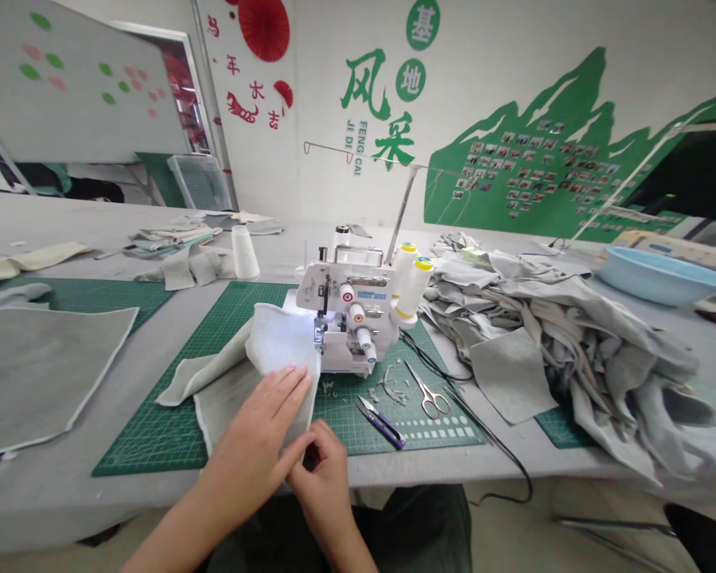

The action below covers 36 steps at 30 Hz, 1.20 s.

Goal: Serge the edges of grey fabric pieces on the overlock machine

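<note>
A grey piece of fabric with a pale stitched edge lies partly folded on the green cutting mat. Its right edge runs up to the needle area of a white overlock sewing machine, whose lamp lights the cloth. My left hand rests on the fabric with fingers stretched forward and flat. Close by, at the cloth's near right edge, my right hand has its fingers curled and pinches the fabric. The fingertips of the right hand are partly hidden.
Small scissors and purple thread snips lie right of my hands among thread scraps. A large heap of grey fabric and a blue basin are farther right. Another grey panel lies left. A white thread cone stands behind.
</note>
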### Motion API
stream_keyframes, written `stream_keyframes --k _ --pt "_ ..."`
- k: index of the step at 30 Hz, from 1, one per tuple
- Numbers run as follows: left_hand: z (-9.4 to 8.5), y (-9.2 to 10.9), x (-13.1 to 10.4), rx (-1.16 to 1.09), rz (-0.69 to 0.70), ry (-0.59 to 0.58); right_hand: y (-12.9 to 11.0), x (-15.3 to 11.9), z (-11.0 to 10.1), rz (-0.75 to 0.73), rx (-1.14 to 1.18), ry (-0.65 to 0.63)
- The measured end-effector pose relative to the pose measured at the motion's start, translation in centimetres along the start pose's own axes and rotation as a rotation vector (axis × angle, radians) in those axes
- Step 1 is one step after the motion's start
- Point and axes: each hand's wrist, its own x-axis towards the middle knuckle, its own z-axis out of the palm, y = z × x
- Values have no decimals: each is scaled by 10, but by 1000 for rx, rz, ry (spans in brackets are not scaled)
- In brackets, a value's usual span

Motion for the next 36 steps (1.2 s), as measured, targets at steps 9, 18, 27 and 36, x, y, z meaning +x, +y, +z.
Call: stream_keyframes --k 9,18,27,36 --pt "5 -5 8 2 -29 10 -12 -4 -4 105 10 -181" --pt "7 -15 17 5 -30 35 -13 -7 -4 147 66 -220" --pt "9 -26 25 -54 -71 34 -6 -7 -5 136 114 -209" --pt "9 -28 32 -106 -131 72 -7 -10 -6 155 138 -190"
